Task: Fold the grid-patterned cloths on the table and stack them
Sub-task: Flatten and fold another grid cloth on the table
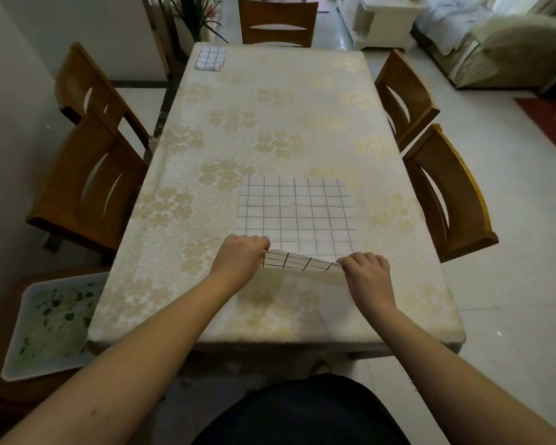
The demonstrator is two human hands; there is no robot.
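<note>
**Observer:** Where's the cloth you're working on?

**Operator:** The open grid-patterned cloth (297, 211) lies flat on the table (270, 123), toward my near end and a little to 3 o'clock of centre. Its near edge is lifted off the surface. I've got one near corner in my left hand (243, 255) and the other in my right hand (365, 273).

**Observer:** How are the fingers set?

**Operator:** Both hands are curled, pinching the lifted hem at its two corners, knuckles up. The fingertips themselves are tucked under, so I can't tell how many hold the fabric.

**Observer:** How will it handle?

**Operator:** Light and limp, I'd judge. The raised edge sags slightly between my hands, and the rest stays flat with no stiffness at all. Thin cotton-like stuff, not slippery, nothing fragile. The corners are the right hold: anywhere else along the hem and the loose ends would droop and spoil the fold.

**Observer:** Next move?

**Operator:** Probably carry this edge toward 12 o'clock and lay it on the far edge, keeping the hem taut so the grid lines match.

**Observer:** And the stack?

**Operator:** A folded grid cloth (210, 59) sits at the far corner, about 11 o'clock, well apart from this one.
</note>
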